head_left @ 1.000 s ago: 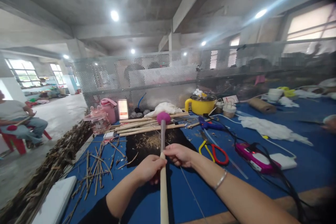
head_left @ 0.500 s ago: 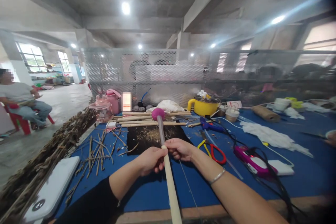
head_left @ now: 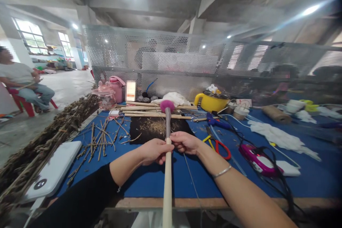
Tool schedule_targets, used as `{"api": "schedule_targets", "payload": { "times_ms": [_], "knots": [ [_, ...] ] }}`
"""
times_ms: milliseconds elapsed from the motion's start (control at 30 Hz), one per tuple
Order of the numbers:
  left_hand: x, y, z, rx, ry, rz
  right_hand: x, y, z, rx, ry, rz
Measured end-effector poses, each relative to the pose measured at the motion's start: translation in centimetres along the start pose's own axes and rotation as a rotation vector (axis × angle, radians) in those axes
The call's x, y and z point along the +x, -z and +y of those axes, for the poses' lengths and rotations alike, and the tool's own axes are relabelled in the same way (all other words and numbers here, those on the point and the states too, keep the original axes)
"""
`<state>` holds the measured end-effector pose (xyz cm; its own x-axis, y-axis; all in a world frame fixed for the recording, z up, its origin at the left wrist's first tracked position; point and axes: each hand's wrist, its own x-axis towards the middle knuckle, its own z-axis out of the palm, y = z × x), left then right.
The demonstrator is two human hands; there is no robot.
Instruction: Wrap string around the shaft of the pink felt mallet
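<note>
You sit in a concrete workshop with a perforated mesh screen (head_left: 160, 60) across the back and a blue tabletop (head_left: 235, 185) spread out before you. The stick (head_left: 167, 185) lies almost dead centre of your view. Its long axis runs straight away from you, from below the near edge of the tabletop out toward the screen, and its pink ball tip (head_left: 167, 105) points away from you, raised over the black mat (head_left: 149, 131). Both hands meet on it at the same spot, where the pale wood gives way to the grey upper length. Your left hand (head_left: 155, 151) comes in from the left and is curled shut around the shaft; your right hand (head_left: 185, 142) comes in from the right, its fingers drawn narrow and pinching the stick just at the join, touching the left hand. Neither hand is nearer — both are already on it, well back from the ball. To the right of your right hand lie yellow-and-red scissors (head_left: 217, 146), with a blue glue gun (head_left: 217, 123) beyond them and a yellow pot (head_left: 212, 101) further back. Loose twigs (head_left: 100, 142) lie scattered to the left, beside a white scale (head_left: 53, 171), and more bare sticks (head_left: 149, 114) lie crosswise behind the mat. A seated person (head_left: 21, 85) is well off to the left.
</note>
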<state>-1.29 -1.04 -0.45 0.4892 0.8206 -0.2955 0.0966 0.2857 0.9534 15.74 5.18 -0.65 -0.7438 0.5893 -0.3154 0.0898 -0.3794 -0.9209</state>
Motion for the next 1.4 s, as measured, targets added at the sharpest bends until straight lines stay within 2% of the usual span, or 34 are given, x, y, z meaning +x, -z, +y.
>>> {"api": "schedule_targets", "payload": {
  "times_ms": [100, 233, 300, 367, 533, 600, 667, 733, 833, 900, 1033, 1167, 1233, 1300, 1400],
  "knots": [
    [-0.1, 0.1, 0.1, 0.01, 0.029, -0.005, 0.2, 0.3, 0.1, 0.009, -0.004, 0.012],
    [-0.4, 0.2, 0.3, 0.355, 0.001, 0.226, 0.7, 0.4, 0.4, -0.018, -0.022, 0.073],
    [-0.5, 0.3, 0.5, 0.453, -0.011, 0.28, 0.8, 0.3, 0.5, -0.032, -0.023, 0.091],
    [-0.7, 0.4, 0.6, 0.454, -0.01, 0.239, 0.7, 0.0, 0.4, -0.038, -0.017, 0.102],
    [-0.7, 0.2, 0.6, 0.19, -0.039, -0.039, 0.0, -0.5, -0.1, -0.011, -0.026, 0.041],
    [-0.5, -0.1, 0.4, 0.141, -0.006, -0.078, 0.0, -0.5, -0.1, -0.011, -0.042, 0.03],
    [-0.3, -0.3, 0.2, 0.186, 0.047, -0.034, 0.2, -0.6, 0.1, -0.023, -0.058, 0.062],
    [-0.2, -0.2, 0.0, 0.307, 0.073, 0.064, 0.5, -0.6, 0.4, -0.043, -0.061, 0.104],
    [-0.1, 0.1, -0.1, 0.488, 0.047, 0.179, 0.8, -0.9, 0.6, -0.09, -0.046, 0.147],
    [-0.2, 0.2, -0.1, 0.513, 0.029, 0.186, 0.9, -1.1, 0.6, -0.115, -0.036, 0.168],
    [-0.4, 0.2, 0.3, 0.394, 0.01, 0.146, 0.6, -1.3, 0.4, -0.116, -0.019, 0.167],
    [-0.5, 0.0, 0.6, 0.17, 0.009, 0.002, 0.1, -1.2, 0.0, -0.027, -0.032, 0.077],
    [-0.4, 0.0, 0.6, 0.141, 0.035, -0.021, 0.2, -1.1, -0.1, -0.013, -0.047, 0.073],
    [-0.4, 0.0, 0.4, 0.22, 0.046, 0.033, 0.4, -1.0, 0.0, -0.03, -0.059, 0.125],
    [-0.4, 0.0, 0.2, 0.436, 0.029, 0.194, 0.7, -1.1, 0.3, -0.072, -0.07, 0.208]
  ]
}}
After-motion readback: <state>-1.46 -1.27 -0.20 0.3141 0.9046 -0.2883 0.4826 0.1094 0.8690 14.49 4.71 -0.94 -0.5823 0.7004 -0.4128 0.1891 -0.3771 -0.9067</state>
